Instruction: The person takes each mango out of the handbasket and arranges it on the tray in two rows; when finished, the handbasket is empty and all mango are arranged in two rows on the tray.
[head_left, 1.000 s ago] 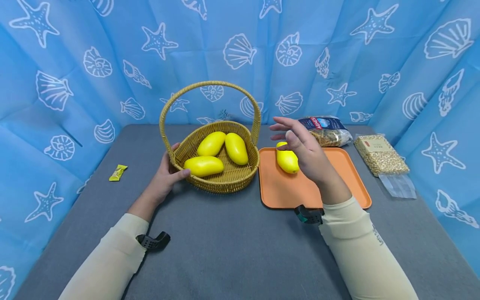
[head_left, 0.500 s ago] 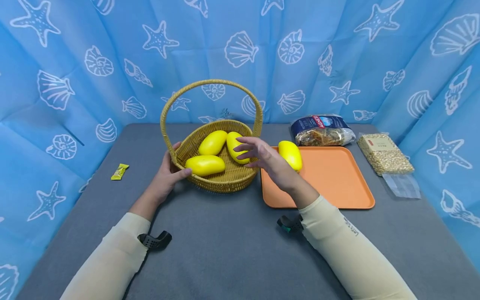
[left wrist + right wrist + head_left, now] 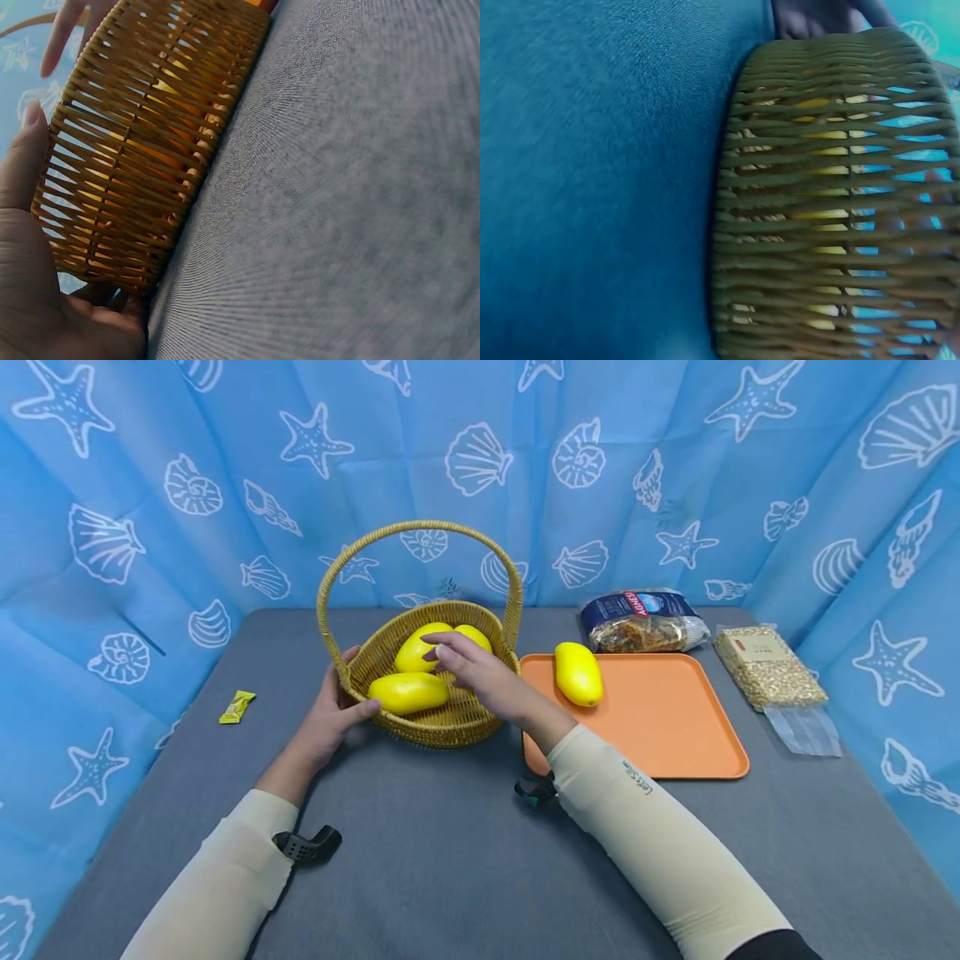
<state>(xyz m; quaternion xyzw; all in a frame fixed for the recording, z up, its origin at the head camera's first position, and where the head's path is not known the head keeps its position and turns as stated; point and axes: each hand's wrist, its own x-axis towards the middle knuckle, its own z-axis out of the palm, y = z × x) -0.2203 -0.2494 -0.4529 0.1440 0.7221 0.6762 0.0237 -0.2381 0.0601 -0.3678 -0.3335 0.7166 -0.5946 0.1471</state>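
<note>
In the head view a wicker basket [image 3: 442, 737] with a tall arched handle stands left of centre. My left hand [image 3: 330, 714] holds its left side, the thumb at the rim and the other fingers partly hidden behind the wall. Inside lie a front mango [image 3: 405, 695], a back-left mango [image 3: 412, 653] and a back-right mango [image 3: 474, 637], which is partly covered by my right hand [image 3: 483, 677]. That hand hovers over the basket with nothing in it, fingers loosely extended. The right wrist view shows the woven wall [image 3: 832, 202] up close.
An orange tray [image 3: 667, 735] right of the basket bears another mango [image 3: 579, 675]. Behind it lies a bag of pasta [image 3: 645, 622]. A clear packet of pale grains [image 3: 768, 670] lies at the far right, a small yellow wrapped sweet [image 3: 237, 707] at the left.
My right hand has moved left from above the tray to above the basket, uncovering the mango on the tray. My left hand and the basket have stayed in place.
</note>
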